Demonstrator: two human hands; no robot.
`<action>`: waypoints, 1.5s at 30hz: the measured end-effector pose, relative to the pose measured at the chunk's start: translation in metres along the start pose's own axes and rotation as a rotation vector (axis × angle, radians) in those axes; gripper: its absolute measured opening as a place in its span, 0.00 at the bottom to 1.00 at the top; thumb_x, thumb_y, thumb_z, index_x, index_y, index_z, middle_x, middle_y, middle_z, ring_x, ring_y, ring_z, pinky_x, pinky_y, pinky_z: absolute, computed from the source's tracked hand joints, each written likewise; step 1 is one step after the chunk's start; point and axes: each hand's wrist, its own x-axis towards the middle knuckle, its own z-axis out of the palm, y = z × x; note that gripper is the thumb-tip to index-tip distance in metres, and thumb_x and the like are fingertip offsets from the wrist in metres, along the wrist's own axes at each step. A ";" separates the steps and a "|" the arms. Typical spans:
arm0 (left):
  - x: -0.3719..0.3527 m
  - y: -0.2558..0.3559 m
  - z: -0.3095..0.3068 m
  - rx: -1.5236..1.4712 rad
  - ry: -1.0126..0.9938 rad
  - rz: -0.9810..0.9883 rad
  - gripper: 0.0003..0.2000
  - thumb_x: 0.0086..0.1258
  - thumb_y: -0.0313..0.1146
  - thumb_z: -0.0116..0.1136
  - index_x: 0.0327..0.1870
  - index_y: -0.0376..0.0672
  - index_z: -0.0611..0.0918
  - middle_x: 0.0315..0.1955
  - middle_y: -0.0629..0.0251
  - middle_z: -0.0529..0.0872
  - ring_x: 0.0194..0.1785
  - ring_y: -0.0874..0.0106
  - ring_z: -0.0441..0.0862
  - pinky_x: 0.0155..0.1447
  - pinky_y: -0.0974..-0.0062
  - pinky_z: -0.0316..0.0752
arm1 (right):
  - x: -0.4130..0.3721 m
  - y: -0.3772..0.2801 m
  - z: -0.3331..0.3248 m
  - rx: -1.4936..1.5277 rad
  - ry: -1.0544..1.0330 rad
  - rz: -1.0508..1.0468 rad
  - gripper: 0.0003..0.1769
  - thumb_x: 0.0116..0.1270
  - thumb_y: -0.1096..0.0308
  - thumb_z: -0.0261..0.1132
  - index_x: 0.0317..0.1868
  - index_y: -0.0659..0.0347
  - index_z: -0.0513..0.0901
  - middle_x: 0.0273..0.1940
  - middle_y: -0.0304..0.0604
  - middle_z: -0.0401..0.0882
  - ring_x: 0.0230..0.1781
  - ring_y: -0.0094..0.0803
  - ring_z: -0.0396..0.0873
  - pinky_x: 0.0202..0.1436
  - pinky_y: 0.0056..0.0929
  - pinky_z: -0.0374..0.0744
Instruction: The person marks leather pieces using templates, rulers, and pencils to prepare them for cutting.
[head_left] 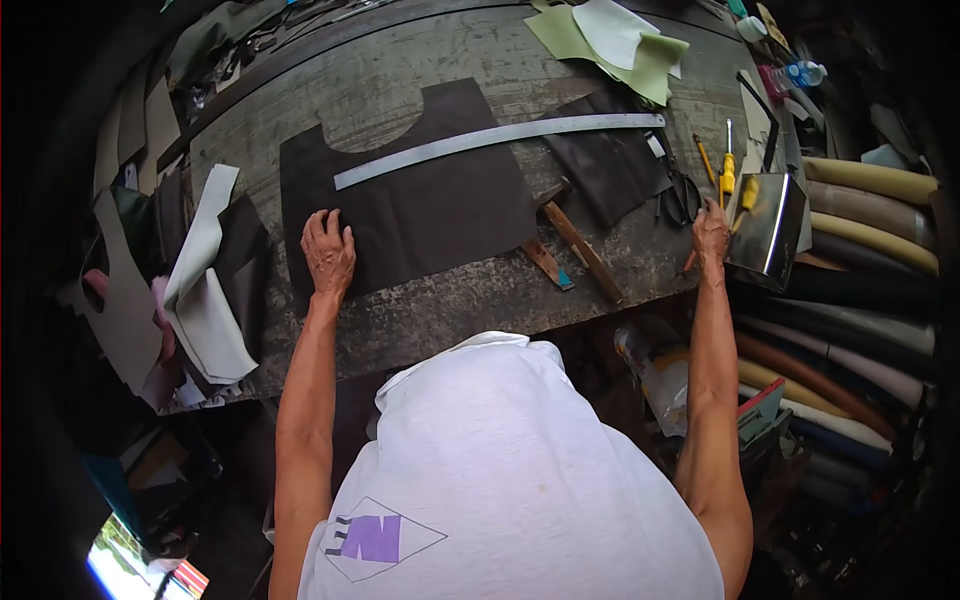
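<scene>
My left hand lies on the near left part of a dark brown leather piece, fingers slightly bent and apart. A long metal ruler rests across this piece and reaches over a smaller dark leather piece. At the right side of the table, my right hand is closed, with its fingers drawn together. What it holds, if anything, I cannot make out; a small orange-red tip shows beside it. Black-handled scissors lie just left of that hand, and a shiny metal box stands to its right.
A hammer and a wooden-handled tool lie near the front edge. A yellow screwdriver lies beyond my right hand. Green and white scraps are at the back, pale offcuts at left, material rolls at right.
</scene>
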 end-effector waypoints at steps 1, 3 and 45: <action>0.001 0.003 -0.006 0.010 -0.013 -0.010 0.19 0.74 0.34 0.60 0.64 0.40 0.78 0.62 0.53 0.74 0.71 0.53 0.69 0.74 0.53 0.65 | 0.023 0.009 0.014 -0.033 0.010 -0.058 0.20 0.71 0.71 0.61 0.62 0.60 0.80 0.53 0.53 0.82 0.53 0.53 0.82 0.56 0.43 0.80; 0.000 -0.002 -0.006 0.011 -0.002 -0.034 0.19 0.73 0.33 0.60 0.63 0.40 0.79 0.62 0.53 0.75 0.70 0.53 0.70 0.73 0.53 0.65 | 0.066 0.028 0.041 -0.317 0.033 -0.271 0.21 0.72 0.72 0.60 0.64 0.66 0.77 0.50 0.48 0.83 0.51 0.44 0.80 0.58 0.35 0.77; 0.067 -0.055 0.016 -0.212 0.046 0.360 0.30 0.66 0.31 0.70 0.70 0.44 0.75 0.66 0.69 0.82 0.70 0.64 0.73 0.70 0.64 0.67 | 0.035 -0.337 0.054 0.281 -0.259 -0.546 0.22 0.67 0.75 0.71 0.61 0.57 0.82 0.57 0.47 0.86 0.59 0.44 0.84 0.62 0.39 0.82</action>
